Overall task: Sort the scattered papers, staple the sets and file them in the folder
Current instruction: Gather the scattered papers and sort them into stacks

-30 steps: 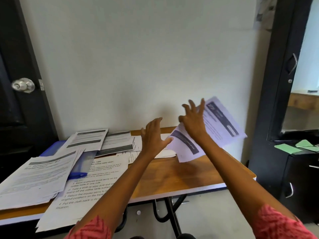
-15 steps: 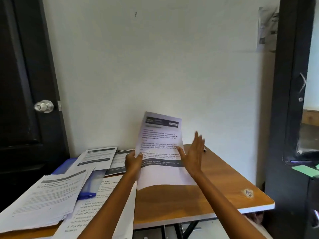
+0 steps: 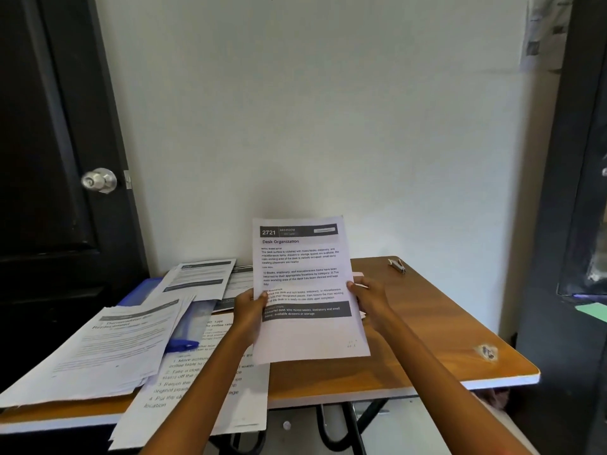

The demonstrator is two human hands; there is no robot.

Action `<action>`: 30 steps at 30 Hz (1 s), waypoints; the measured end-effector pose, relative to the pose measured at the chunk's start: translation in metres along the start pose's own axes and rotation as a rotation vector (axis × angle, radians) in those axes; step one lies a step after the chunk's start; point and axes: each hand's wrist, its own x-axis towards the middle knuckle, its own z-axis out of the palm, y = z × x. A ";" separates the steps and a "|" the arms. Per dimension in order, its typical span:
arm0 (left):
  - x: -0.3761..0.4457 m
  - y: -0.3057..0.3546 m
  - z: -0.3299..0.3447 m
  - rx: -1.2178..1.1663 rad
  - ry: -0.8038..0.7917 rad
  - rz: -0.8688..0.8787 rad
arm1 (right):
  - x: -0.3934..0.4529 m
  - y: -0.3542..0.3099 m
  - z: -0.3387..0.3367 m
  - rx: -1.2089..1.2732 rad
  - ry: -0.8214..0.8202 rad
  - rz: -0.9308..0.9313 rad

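Note:
A printed sheet headed "Desk Organization" (image 3: pixel 302 277) stands upright above the wooden table (image 3: pixel 427 330). My left hand (image 3: pixel 249 307) grips its left edge and my right hand (image 3: pixel 368 297) grips its right edge, thumbs on the front. More sheets seem to lie behind it. Scattered papers (image 3: pixel 108 349) cover the table's left half, one large sheet (image 3: pixel 197 399) hanging over the front edge. A blue folder (image 3: pixel 138 292) lies under the papers at the back left. A small stapler (image 3: pixel 397 266) rests at the far right corner.
A blue pen (image 3: pixel 182 344) lies among the papers. A dark door with a round knob (image 3: pixel 98 180) stands to the left. A dark cabinet (image 3: pixel 578 224) is on the right, with green paper (image 3: pixel 593 311) on its shelf. The table backs onto a white wall.
The sheets went from my right hand alone, tilted at the right, to upright between both hands. My left hand took the left edge and my right hand closed on the right edge.

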 end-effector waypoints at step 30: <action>0.024 -0.035 -0.055 0.353 0.029 -0.156 | -0.002 0.034 0.022 -0.234 -0.020 0.112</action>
